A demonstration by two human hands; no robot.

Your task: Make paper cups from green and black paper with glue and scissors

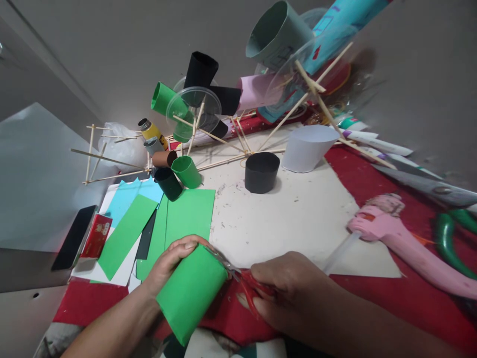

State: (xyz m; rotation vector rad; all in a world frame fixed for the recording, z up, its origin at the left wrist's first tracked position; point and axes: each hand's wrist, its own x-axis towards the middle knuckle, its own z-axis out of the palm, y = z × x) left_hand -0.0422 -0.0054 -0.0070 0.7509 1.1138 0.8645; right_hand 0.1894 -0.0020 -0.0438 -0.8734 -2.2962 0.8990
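My left hand [169, 263] is wrapped round a rolled green paper tube [190, 291] at the bottom centre, with the thumb on its top edge. My right hand [286, 288] grips a red-handled stapler or pair of scissors [242, 278]; I cannot tell which. Its metal tip touches the tube's upper right rim. Both hands rest over a red cloth [372, 298], in front of a white board [290, 219].
Flat green sheets [186, 214] and blue paper lie to the left, with a phone [72, 237] and a red card. A pink glue gun [391, 233] lies at right. Behind stand black [261, 172] and grey paper cylinders and stick frames carrying paper rolls and plastic lids.
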